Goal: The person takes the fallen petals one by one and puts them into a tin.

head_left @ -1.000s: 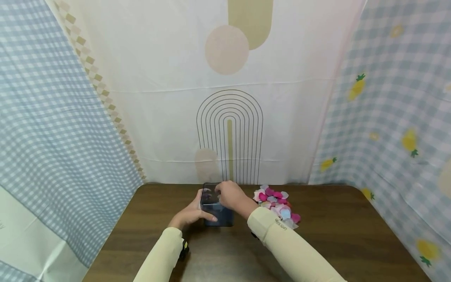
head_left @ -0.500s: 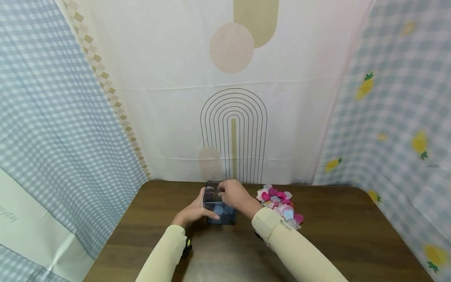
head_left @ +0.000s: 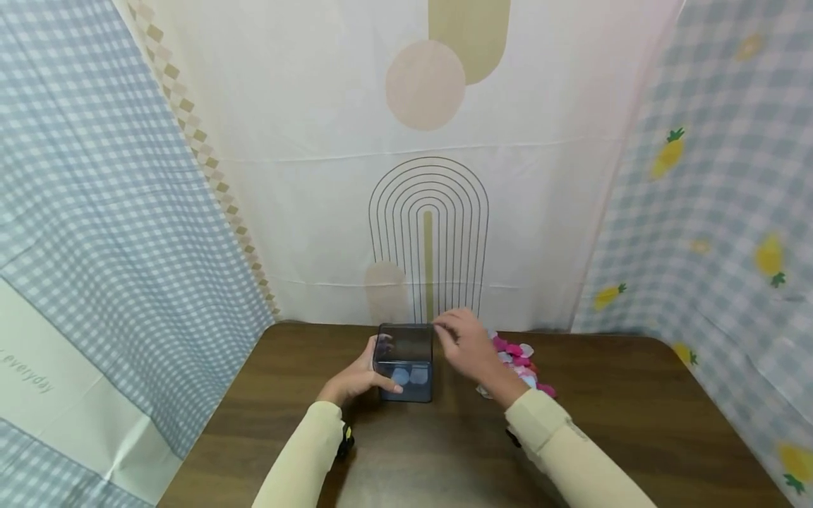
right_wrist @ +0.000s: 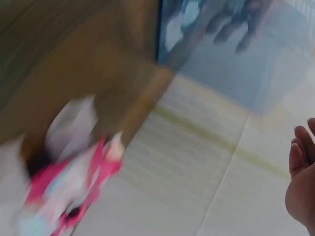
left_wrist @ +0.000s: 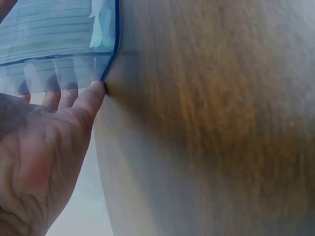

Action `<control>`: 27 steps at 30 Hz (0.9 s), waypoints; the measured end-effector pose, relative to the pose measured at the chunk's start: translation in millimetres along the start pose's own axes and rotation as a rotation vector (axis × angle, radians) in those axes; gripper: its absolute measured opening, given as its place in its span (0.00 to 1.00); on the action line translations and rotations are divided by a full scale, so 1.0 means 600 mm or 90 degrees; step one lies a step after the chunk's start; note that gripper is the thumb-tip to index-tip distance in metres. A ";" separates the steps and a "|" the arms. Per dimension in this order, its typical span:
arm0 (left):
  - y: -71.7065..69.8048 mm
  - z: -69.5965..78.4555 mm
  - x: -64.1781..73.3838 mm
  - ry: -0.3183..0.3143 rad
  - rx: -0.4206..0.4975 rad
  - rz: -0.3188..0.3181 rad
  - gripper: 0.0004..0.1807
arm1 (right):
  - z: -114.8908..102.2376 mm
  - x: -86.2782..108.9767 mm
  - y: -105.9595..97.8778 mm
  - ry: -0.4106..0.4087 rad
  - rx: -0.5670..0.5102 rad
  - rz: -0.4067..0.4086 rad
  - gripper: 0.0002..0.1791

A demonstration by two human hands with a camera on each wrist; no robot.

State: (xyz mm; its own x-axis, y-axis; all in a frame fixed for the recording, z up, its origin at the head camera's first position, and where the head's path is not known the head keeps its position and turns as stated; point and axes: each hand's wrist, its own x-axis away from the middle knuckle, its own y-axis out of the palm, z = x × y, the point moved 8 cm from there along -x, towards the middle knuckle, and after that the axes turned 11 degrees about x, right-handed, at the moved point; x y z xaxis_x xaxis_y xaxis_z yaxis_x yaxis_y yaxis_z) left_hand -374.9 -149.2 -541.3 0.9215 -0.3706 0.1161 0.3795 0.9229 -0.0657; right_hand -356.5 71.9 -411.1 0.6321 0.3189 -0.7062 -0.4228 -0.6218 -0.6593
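Note:
A transparent, blue-tinted plastic box (head_left: 406, 393) stands on the table, its upper part looking open. Two pale blue petals (head_left: 400, 376) show low inside it, through the front. My left hand (head_left: 360, 377) grips the box at its left side, thumb across the front and fingers behind, visible through the clear wall in the left wrist view. My right hand (head_left: 468, 346) is in the air just right of the box's upper right corner, fingers loosely bent with nothing seen between them. It partly covers a heap of pink, white and pale blue fabric-like petals (head_left: 524, 361).
The brown wooden table (head_left: 610, 416) ends at a patterned white cloth backdrop (head_left: 317, 233) just behind the box. Checked cloths hang on both sides, the right one (head_left: 673, 212) printed with yellow pineapples.
My right hand has come out from over the box and moved right toward the petals. Two pale petals now show in the box. My left hand keeps its grip.

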 end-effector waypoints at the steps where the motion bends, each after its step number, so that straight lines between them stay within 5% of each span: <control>1: 0.000 -0.001 -0.001 -0.003 -0.003 0.003 0.65 | 0.016 0.007 -0.013 0.015 0.004 0.006 0.07; 8: 0.008 -0.005 -0.005 -0.018 -0.018 0.006 0.70 | 0.141 0.084 -0.092 0.123 0.063 0.002 0.05; 12: 0.006 -0.007 -0.003 -0.025 -0.009 0.016 0.70 | 0.183 0.122 -0.116 0.156 0.114 -0.014 0.05; 18: 0.001 0.000 -0.001 -0.012 0.004 0.017 0.68 | 0.197 0.144 -0.128 0.160 0.127 -0.052 0.06; 27: -0.005 -0.003 0.005 -0.011 0.011 0.014 0.67 | 0.192 0.164 -0.097 0.183 0.111 -0.154 0.06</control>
State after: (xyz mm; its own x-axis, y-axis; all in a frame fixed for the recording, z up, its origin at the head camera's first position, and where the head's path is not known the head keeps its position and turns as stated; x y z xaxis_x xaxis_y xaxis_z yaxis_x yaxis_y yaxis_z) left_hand -373.3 -153.0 -542.4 0.9278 -0.3488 0.1322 0.3579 0.9323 -0.0518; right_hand -344.9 221.9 -472.1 0.8722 0.2131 -0.4402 -0.3271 -0.4150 -0.8490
